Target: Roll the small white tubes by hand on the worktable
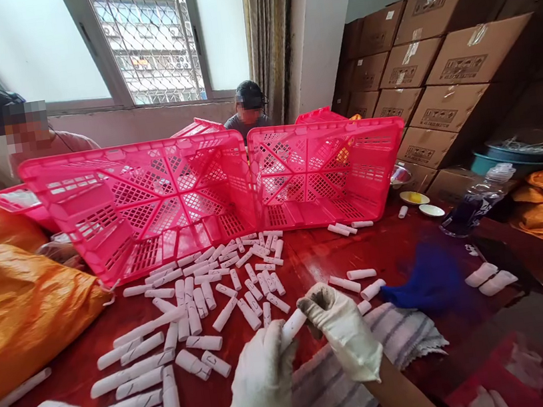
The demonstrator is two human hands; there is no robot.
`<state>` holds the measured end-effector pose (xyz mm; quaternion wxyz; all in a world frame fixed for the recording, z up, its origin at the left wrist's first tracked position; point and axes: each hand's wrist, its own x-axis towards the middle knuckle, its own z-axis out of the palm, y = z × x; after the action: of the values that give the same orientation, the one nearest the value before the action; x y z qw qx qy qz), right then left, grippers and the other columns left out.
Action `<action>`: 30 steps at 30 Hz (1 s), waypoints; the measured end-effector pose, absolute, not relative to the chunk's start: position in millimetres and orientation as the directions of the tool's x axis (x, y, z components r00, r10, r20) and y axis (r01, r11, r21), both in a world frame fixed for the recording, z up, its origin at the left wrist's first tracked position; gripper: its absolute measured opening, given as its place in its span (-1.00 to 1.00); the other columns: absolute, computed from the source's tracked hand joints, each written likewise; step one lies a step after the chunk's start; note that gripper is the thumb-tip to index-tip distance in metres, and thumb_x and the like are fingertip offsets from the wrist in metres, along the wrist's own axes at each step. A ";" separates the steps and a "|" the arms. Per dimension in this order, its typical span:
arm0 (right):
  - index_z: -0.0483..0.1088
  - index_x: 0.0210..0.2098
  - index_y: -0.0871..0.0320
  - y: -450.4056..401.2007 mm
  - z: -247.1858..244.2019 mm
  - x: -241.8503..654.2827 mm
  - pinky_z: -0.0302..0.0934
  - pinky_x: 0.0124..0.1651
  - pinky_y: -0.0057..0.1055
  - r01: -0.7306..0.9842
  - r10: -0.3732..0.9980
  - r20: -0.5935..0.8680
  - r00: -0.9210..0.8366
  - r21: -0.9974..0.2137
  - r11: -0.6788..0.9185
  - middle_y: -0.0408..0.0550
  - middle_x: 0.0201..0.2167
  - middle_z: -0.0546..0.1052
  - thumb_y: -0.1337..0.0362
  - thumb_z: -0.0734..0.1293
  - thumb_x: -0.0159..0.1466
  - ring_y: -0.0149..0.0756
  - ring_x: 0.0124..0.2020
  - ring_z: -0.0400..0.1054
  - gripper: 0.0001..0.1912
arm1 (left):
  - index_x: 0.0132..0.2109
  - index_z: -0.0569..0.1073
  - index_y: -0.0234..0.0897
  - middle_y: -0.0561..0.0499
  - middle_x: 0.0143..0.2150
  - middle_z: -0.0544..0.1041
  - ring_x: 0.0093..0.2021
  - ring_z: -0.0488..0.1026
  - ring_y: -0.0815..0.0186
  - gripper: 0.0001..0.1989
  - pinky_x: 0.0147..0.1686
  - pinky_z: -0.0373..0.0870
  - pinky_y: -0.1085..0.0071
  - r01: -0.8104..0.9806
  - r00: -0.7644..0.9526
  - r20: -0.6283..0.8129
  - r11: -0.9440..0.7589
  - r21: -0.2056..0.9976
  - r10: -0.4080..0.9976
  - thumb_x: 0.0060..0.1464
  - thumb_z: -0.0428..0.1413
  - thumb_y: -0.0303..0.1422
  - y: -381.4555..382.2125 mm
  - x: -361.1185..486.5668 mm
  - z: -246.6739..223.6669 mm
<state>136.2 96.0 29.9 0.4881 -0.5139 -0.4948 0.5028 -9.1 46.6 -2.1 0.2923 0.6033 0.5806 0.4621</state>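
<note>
My left hand [259,387], in a white glove, is closed round a short white tube [293,325] above the table's front edge. The gloved fingers of my right hand [336,322] pinch together at the tube's upper right end. Smudges darken the right glove's fingertips. Under both hands lies a grey striped towel [337,383]. Many similar white tubes [199,304] are spread over the red table [309,252], with longer ones in rows at the front left.
Two pink crates [179,193] lie on their sides at the back. An orange sack [22,299] bulges at the left. Right of my hands are a blue cloth [421,280] and a bottle [474,205]. Two people sit beyond the crates; cardboard boxes [453,60] stand stacked at the right.
</note>
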 end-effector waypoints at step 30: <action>0.23 -0.47 0.13 95.8 24.2 140.8 -0.03 -0.57 -0.51 -0.023 0.999 -0.001 -0.047 -1.000 -0.002 -0.29 -0.65 0.22 -0.07 0.37 0.11 -0.49 -0.64 0.04 -0.59 | -0.24 0.47 -0.21 -0.09 -0.30 0.50 -0.24 0.39 0.16 -0.72 -0.13 0.27 0.28 0.461 -0.123 0.105 -0.037 0.887 0.987 0.05 0.08 -0.11 43.8 0.3 8.5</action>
<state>140.8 95.8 24.2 0.4936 -0.4824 -0.5055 0.5178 0.3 43.8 8.5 0.3124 0.5841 0.6197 0.4210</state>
